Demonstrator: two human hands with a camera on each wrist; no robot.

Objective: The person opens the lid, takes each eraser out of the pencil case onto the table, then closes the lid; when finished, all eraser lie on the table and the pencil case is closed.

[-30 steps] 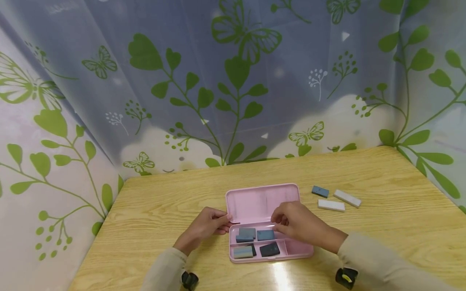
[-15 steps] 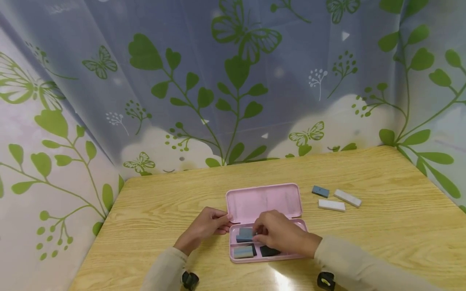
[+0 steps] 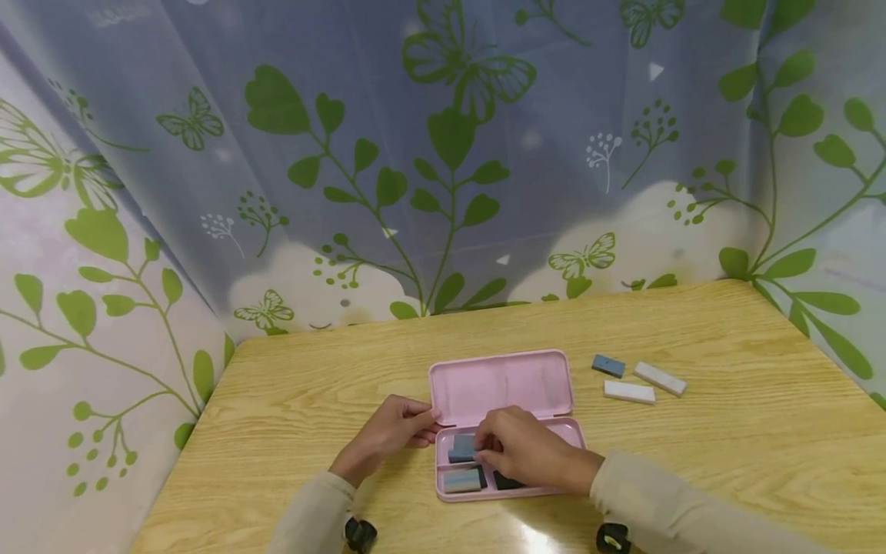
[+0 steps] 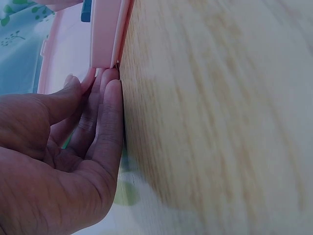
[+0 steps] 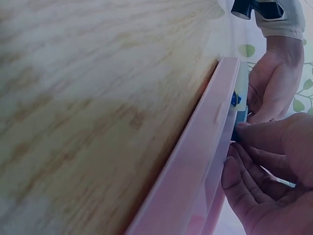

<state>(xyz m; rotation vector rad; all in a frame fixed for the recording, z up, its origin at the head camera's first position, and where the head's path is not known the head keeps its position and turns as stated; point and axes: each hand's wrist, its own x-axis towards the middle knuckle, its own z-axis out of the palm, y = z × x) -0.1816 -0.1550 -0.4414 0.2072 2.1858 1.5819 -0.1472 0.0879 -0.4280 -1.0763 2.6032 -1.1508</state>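
Observation:
A pink plastic case (image 3: 501, 388) lies with its lid raised on the table. My left hand (image 3: 393, 427) pinches its left side near the hinge, thumb on the lid edge, as the left wrist view shows too. My right hand (image 3: 529, 450) reaches into the upper compartment, its thumb and fingers pinching a blue eraser (image 5: 238, 125), mostly hidden in the head view. Beside those fingertips lies a grey-blue eraser (image 3: 462, 448). In the lower compartments are a pale striped eraser (image 3: 461, 482) and a dark eraser (image 3: 507, 480), the latter partly covered by my hand.
To the right of the case, a blue eraser block (image 3: 608, 365) and two white erasers (image 3: 628, 392) lie on the wooden table (image 3: 332, 369). Patterned curtains (image 3: 332, 200) stand behind and at the sides. Each wrist wears a black camera (image 3: 361, 534).
From the case's right part, my right hand has moved left over the blue eraser and up beside the grey-blue one. My left hand stays at the case's edge.

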